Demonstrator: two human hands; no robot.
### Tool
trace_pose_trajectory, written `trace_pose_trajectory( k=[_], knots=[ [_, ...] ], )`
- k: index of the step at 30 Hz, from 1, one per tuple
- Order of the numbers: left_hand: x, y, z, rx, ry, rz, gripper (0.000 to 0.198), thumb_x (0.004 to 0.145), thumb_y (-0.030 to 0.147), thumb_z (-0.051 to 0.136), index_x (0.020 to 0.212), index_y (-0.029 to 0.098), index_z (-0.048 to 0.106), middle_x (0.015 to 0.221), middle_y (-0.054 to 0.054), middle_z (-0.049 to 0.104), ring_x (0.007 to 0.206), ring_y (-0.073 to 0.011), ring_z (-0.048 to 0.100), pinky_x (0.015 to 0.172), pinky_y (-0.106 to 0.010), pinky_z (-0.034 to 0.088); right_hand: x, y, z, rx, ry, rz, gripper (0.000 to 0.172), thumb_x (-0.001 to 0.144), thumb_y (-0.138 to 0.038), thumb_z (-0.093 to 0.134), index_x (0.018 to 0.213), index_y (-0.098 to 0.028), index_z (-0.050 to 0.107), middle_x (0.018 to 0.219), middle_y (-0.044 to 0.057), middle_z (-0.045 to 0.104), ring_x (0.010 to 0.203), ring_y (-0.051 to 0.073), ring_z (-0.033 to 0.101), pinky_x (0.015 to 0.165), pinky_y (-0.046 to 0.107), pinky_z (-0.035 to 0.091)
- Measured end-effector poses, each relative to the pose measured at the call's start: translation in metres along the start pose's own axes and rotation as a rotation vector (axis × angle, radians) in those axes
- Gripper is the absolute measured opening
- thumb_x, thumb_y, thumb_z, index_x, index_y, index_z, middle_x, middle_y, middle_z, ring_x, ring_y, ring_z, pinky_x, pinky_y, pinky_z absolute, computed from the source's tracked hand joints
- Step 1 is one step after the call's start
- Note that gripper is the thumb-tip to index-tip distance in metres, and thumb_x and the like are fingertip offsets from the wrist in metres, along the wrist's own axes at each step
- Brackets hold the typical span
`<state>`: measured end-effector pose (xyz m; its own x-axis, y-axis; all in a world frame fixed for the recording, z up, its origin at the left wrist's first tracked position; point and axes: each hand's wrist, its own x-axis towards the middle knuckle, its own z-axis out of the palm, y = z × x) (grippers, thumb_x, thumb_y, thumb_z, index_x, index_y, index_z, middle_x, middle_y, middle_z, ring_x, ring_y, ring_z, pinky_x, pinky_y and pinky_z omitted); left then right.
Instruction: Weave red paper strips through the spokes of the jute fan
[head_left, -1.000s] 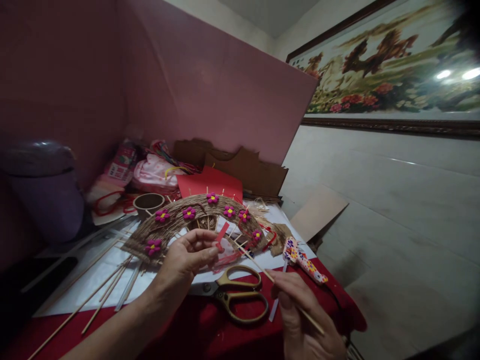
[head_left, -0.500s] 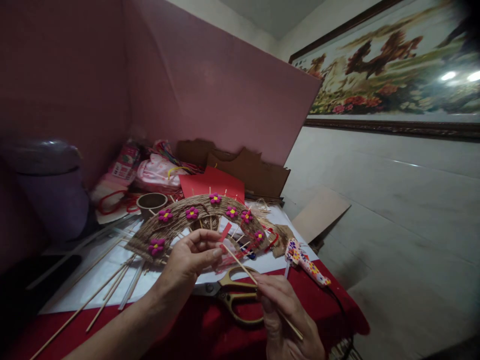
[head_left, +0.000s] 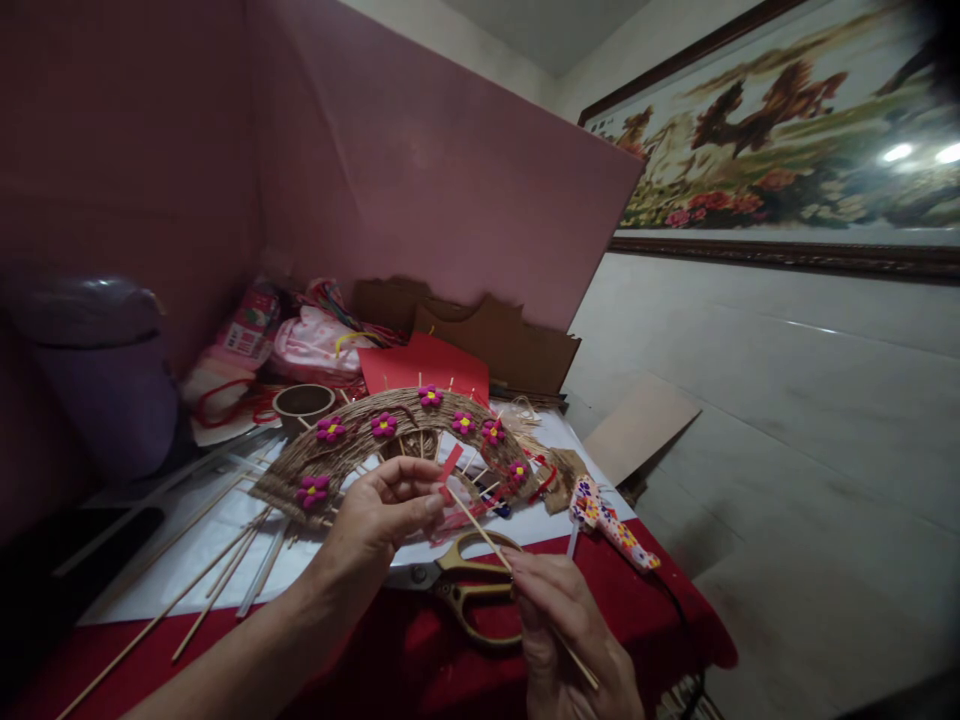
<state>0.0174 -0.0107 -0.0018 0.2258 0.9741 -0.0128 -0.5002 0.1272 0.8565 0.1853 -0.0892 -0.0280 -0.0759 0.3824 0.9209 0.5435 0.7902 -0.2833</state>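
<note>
My left hand [head_left: 397, 505] pinches a small red paper strip [head_left: 451, 462] between thumb and fingers. Slanting up from my right hand [head_left: 574, 625], a thin wooden stick [head_left: 480, 528] reaches the strip with its tip. That hand is closed round the stick's lower part. Just behind lies a fan-shaped piece wound with brown twine [head_left: 360, 425], with pink flowers [head_left: 384, 425] on it and stick ends poking out along its curved edge. Scissors with gold handles [head_left: 469, 590] rest beneath the stick, between my hands.
A flower-patterned glue gun [head_left: 611, 525] lies at the right. Loose sticks [head_left: 217, 580] and clear glue sticks [head_left: 262, 570] are at the left. Behind stand a tape roll [head_left: 303, 402], red paper [head_left: 427, 365], plastic bags [head_left: 315, 345] and cardboard [head_left: 495, 340]. A purple bin [head_left: 109, 400] is far left.
My right hand has shifted very slightly left with the stick. The left hand and the red strip are practically where they were.
</note>
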Motion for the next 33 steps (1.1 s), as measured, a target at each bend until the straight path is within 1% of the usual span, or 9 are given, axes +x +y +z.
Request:
trace_pose_trajectory(
  k=[2,4,11,14,18,24,28,33],
  knots=[
    [0.000,0.000,0.000,0.000,0.000,-0.003,0.037,0.050,0.018,0.083,0.081,0.012,0.062,0.068,-0.004,0.067,0.059,-0.0152,0.063,0.057,-0.028,0.050,-0.003,0.001,0.004,-0.026,0.055,-0.014,0.022,0.088,-0.009,0.049,0.103,-0.013,0.063,0.095,0.012,0.068,0.090,0.020,0.064,0.069,0.032,0.056],
    [0.001,0.000,-0.001,0.001,-0.001,-0.008,0.037,0.050,0.019,0.083,0.081,0.012,0.062,0.068,-0.004,0.067,0.059,-0.0153,0.063,0.058,-0.028,0.050,-0.005,0.001,0.007,-0.047,0.080,-0.042,0.021,0.088,-0.011,0.048,0.103,-0.013,0.064,0.094,0.012,0.068,0.089,0.020,0.065,0.067,0.032,0.056],
    [-0.001,0.001,0.000,0.006,0.000,-0.004,0.037,0.051,0.018,0.082,0.081,0.013,0.062,0.069,-0.004,0.068,0.060,-0.0147,0.064,0.059,-0.028,0.050,-0.011,0.005,0.007,-0.148,0.050,-0.159,0.023,0.085,-0.011,0.051,0.104,-0.013,0.064,0.096,0.012,0.069,0.091,0.022,0.065,0.066,0.033,0.057],
    [-0.001,0.001,0.000,-0.006,0.005,-0.011,0.036,0.050,0.017,0.082,0.080,0.013,0.062,0.068,-0.003,0.068,0.059,-0.0141,0.063,0.059,-0.026,0.050,-0.012,0.007,0.006,-0.155,0.032,-0.185,0.023,0.085,-0.010,0.052,0.105,-0.012,0.063,0.096,0.012,0.069,0.093,0.022,0.064,0.067,0.033,0.058],
    [0.000,0.000,-0.001,-0.031,-0.001,-0.028,0.036,0.050,0.016,0.082,0.080,0.013,0.062,0.068,-0.003,0.068,0.059,-0.0139,0.064,0.059,-0.026,0.051,-0.013,0.009,0.006,-0.144,0.044,-0.217,0.022,0.085,-0.010,0.052,0.103,-0.010,0.064,0.096,0.013,0.069,0.093,0.022,0.064,0.068,0.033,0.057],
    [0.000,0.000,0.000,-0.059,-0.018,-0.047,0.035,0.052,0.014,0.082,0.080,0.013,0.063,0.068,-0.003,0.068,0.059,-0.0132,0.064,0.060,-0.025,0.051,-0.021,0.005,0.008,-0.159,0.020,-0.138,0.023,0.086,-0.010,0.051,0.106,-0.011,0.062,0.099,0.014,0.068,0.093,0.022,0.064,0.069,0.035,0.057],
    [0.000,0.000,0.000,-0.072,-0.008,-0.050,0.035,0.051,0.013,0.082,0.080,0.012,0.063,0.067,-0.003,0.068,0.059,-0.0136,0.064,0.059,-0.025,0.051,-0.024,0.006,0.010,-0.191,0.057,-0.164,0.021,0.086,-0.010,0.052,0.104,-0.011,0.063,0.095,0.013,0.069,0.089,0.021,0.065,0.067,0.033,0.057],
    [-0.001,0.001,0.001,-0.089,-0.018,-0.056,0.034,0.051,0.013,0.082,0.079,0.012,0.063,0.066,-0.004,0.068,0.057,-0.0133,0.063,0.057,-0.024,0.050,-0.024,0.008,0.010,-0.216,0.061,-0.204,0.019,0.087,-0.013,0.051,0.102,-0.011,0.063,0.094,0.012,0.069,0.089,0.021,0.066,0.066,0.032,0.058]
  ],
)
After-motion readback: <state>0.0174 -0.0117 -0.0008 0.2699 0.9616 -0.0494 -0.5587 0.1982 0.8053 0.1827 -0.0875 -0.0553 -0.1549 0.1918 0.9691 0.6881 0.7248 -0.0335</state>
